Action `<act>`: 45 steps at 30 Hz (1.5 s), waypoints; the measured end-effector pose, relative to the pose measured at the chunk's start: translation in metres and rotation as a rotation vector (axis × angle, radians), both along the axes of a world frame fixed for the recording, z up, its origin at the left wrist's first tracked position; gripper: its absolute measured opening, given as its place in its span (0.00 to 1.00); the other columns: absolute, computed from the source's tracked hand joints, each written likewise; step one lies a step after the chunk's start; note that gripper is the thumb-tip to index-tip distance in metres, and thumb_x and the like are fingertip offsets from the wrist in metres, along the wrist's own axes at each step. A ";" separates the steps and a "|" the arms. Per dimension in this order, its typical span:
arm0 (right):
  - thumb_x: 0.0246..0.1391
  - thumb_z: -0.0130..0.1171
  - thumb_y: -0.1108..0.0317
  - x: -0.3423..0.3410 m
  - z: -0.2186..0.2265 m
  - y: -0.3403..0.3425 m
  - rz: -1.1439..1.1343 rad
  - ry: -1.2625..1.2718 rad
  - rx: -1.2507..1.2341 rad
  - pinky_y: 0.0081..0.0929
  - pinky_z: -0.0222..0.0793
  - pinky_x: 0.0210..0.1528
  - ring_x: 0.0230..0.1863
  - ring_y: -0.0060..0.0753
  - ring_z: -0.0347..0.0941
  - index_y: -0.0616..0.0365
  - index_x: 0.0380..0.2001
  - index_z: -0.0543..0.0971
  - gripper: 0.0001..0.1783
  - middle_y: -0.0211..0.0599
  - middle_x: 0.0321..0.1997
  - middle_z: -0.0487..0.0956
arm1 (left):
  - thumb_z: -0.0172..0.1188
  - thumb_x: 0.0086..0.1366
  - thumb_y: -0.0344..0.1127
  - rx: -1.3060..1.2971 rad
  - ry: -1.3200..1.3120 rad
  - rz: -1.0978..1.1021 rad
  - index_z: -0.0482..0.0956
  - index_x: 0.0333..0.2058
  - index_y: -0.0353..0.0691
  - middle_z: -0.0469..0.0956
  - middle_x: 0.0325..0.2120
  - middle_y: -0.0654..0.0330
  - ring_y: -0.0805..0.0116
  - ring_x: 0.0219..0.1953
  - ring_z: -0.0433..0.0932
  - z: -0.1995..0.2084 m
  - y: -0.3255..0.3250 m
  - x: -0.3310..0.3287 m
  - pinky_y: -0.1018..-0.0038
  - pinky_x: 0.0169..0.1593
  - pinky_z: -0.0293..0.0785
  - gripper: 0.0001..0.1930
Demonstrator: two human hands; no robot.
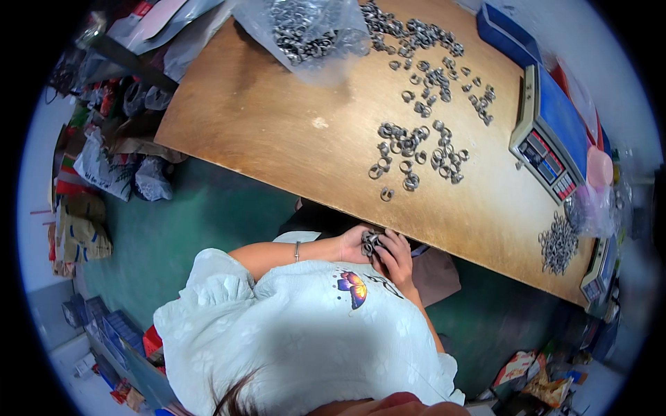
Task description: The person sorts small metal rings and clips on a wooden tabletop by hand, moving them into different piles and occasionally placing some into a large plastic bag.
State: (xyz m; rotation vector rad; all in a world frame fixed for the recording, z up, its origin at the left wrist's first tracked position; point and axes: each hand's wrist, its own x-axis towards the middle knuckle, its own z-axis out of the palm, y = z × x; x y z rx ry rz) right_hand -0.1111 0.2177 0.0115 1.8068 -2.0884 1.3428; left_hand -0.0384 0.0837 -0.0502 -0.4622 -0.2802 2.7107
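Note:
Close to my body, at the table's near edge, my left hand (351,244) is cupped around a small bunch of dark metal rings (370,242). My right hand (397,259) meets it from the other side, its bent fingers closed against the same bunch. Fingers cover part of the rings, so how each hand grips them shows only in part. On the wooden table (277,118) just beyond lie loose clusters of similar metal rings (402,141). More loose rings (430,80) spread toward the far side.
A clear plastic bag of rings (305,35) lies at the far edge. To the right stand a blue-topped digital scale (551,139), a blue bin (508,31) and a pile of small metal links (558,244). Bags (104,163) crowd the floor at left.

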 end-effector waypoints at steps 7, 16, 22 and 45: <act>0.36 0.67 0.70 0.004 0.020 -0.010 0.115 0.046 -0.075 0.43 0.67 0.49 0.47 0.46 0.74 0.59 0.33 0.79 0.16 0.44 0.44 0.76 | 0.48 0.63 0.34 -0.132 -0.084 -0.110 0.73 0.35 0.37 0.76 0.32 0.58 0.70 0.31 0.76 0.057 -0.017 0.016 0.74 0.37 0.76 0.08; 0.38 0.59 0.81 -0.069 0.147 -0.151 0.087 0.028 -0.264 0.41 0.61 0.55 0.53 0.51 0.65 0.63 0.45 0.73 0.25 0.49 0.50 0.69 | 0.52 0.60 0.33 -0.062 0.098 0.358 0.73 0.42 0.33 0.75 0.40 0.50 0.53 0.44 0.74 0.145 -0.095 -0.011 0.59 0.44 0.76 0.13; 0.40 0.57 0.73 -0.135 0.166 -0.337 -0.045 0.952 0.060 0.47 0.48 0.63 0.61 0.48 0.59 0.54 0.54 0.68 0.32 0.44 0.57 0.67 | 0.49 0.59 0.30 -0.107 0.106 0.697 0.72 0.40 0.31 0.73 0.41 0.46 0.52 0.45 0.73 0.163 -0.179 -0.048 0.61 0.44 0.76 0.12; 0.41 0.54 0.71 -0.173 0.157 -0.398 0.010 1.030 0.032 0.32 0.60 0.43 0.40 0.35 0.67 0.61 0.28 0.80 0.09 0.35 0.31 0.72 | 0.50 0.60 0.33 -0.395 -0.472 1.488 0.73 0.33 0.40 0.75 0.30 0.60 0.66 0.32 0.74 0.156 -0.275 -0.125 0.67 0.36 0.77 0.06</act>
